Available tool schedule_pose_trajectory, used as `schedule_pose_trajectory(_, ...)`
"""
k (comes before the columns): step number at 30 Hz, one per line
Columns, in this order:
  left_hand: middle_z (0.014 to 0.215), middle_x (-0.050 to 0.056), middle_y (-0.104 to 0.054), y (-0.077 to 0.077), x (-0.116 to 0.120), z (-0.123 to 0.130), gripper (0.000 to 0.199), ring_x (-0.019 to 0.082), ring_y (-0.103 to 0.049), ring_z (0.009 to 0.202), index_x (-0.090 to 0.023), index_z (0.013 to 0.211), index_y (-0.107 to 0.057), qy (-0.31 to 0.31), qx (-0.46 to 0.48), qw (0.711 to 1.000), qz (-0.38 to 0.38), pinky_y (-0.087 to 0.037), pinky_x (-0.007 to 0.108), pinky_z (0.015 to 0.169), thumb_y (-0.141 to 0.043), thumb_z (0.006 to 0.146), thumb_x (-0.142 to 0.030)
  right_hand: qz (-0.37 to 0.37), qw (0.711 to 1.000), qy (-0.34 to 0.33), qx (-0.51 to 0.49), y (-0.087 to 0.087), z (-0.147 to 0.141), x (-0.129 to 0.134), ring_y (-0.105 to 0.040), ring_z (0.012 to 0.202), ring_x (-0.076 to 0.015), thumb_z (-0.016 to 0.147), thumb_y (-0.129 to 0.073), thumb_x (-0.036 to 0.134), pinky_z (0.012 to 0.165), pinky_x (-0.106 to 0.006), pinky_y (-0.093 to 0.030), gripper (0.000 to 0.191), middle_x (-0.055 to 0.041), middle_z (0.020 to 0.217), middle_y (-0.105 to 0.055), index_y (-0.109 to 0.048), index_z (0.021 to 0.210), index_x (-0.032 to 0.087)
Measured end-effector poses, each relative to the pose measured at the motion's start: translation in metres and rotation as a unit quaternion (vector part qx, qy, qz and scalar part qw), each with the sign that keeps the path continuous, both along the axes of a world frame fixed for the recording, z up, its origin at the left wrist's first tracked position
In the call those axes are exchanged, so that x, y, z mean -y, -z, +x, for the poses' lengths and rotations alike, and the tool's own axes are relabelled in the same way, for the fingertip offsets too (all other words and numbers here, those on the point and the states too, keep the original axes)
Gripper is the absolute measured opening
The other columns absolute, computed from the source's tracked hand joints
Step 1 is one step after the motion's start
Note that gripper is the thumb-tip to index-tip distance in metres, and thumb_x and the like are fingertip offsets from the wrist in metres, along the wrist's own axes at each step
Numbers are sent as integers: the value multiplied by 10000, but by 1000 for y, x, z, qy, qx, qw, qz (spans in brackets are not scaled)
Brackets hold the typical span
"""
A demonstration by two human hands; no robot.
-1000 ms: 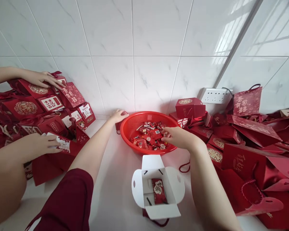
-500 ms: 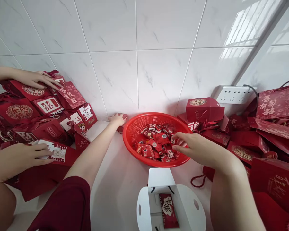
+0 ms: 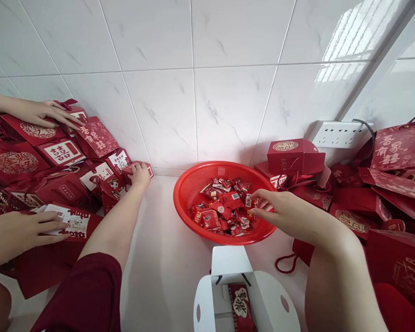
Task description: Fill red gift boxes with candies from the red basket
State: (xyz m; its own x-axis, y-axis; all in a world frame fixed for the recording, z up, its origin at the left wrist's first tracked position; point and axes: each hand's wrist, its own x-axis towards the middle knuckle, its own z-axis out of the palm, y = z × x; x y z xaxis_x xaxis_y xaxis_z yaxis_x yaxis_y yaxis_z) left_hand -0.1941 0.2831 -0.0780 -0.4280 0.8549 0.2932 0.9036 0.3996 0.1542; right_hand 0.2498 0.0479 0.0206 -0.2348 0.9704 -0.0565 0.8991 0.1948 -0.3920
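My left hand (image 3: 140, 175) is closed over a small red box (image 3: 151, 171) against the wall, beside the pile of red gift boxes. Over the right side of a red plastic basket (image 3: 181, 203), my right hand (image 3: 271, 203) has its thumb and fingers around a small wrapped candy (image 3: 248, 200). Many red-wrapped candies (image 3: 224, 210) lie in the basket. In front of it stands an open white box (image 3: 232, 260) with a dark red packet (image 3: 241, 302) inside.
At the left, another person's hands (image 3: 38, 230) rest on stacked red gift boxes (image 3: 17, 161). Folded red boxes (image 3: 352, 198) heap up at the right, below a white power strip (image 3: 342, 134). A tiled wall (image 3: 228, 106) rises behind.
My left hand has moved left along the wall with the small red box, up to the pile of gift boxes. My right hand has stayed over the basket.
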Motion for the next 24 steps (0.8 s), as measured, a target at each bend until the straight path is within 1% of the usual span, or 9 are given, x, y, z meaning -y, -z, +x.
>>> schedule_pose_trajectory(5,1495,127,-400,-8,-5,-3,506,330,-411,1348,-193,1392,-469,9,28,1000,2,-360,604,1086,-598,923,-332,5,1000,-1,-2,-3,-2,3,-679,932,-260,935,-507,345,765,-333,-484,277,-82,1022,-720,-619,1159,227)
schedule_pose_trajectory(9,1562,206,-299,-28,7,1,601,397,-189,1466,-149,1423,-434,45,53,998,4,-168,689,1137,-619,864,-272,9,1000,-18,-11,-3,1,3,-676,951,-255,953,-472,376,790,-323,-483,297,-79,1003,-720,-611,1160,215)
schedule_pose_trajectory(12,1615,234,-116,-48,24,26,693,393,-13,1500,-103,1506,-277,78,53,995,43,4,741,1113,-526,886,-289,24,999,-32,1,-1,1,4,-672,931,-263,950,-468,363,776,-325,-483,307,-96,974,-715,-608,1159,187)
schedule_pose_trajectory(14,1620,246,-35,-61,41,55,691,389,26,1501,-68,1530,-181,107,50,990,81,20,737,1111,-428,933,-314,32,999,-40,10,-1,0,7,-670,924,-269,948,-473,364,773,-330,-485,331,-107,979,-711,-597,1186,169)
schedule_pose_trajectory(16,1610,243,-121,-70,67,90,653,369,-65,1502,-76,1516,-229,167,50,980,97,-59,681,1151,-402,950,-353,42,998,-55,14,-3,-2,11,-669,927,-272,950,-474,360,778,-335,-488,344,-115,991,-708,-592,1202,158)
schedule_pose_trajectory(18,1560,134,-344,-72,104,126,521,268,-266,1463,-176,1436,-417,277,46,956,82,-186,501,1205,-413,958,-382,56,995,-80,12,-7,-3,18,-671,931,-268,955,-471,357,779,-334,-492,332,-112,997,-709,-600,1194,165)
schedule_pose_trajectory(20,1435,-4,-533,-65,150,157,399,184,-447,1353,-314,1309,-558,385,40,921,48,-283,367,1180,-433,959,-460,74,991,-108,0,-12,-3,27,-677,925,-259,958,-473,363,776,-330,-497,318,-100,991,-715,-612,1181,184)
schedule_pose_trajectory(22,1312,-67,-629,-52,196,179,328,165,-538,1256,-375,1188,-631,465,36,884,11,-287,380,1175,-450,952,-512,88,988,-125,-12,-18,-1,37,-682,907,-250,958,-478,374,776,-327,-501,314,-88,979,-720,-617,1178,198)
schedule_pose_trajectory(24,1224,-27,-681,-38,230,191,342,185,-588,1182,-313,1116,-664,519,64,852,4,-195,486,1197,-383,995,-464,96,986,-132,-25,-24,1,50,-684,870,-241,959,-474,385,766,-325,-503,314,-81,948,-722,-625,1164,202)
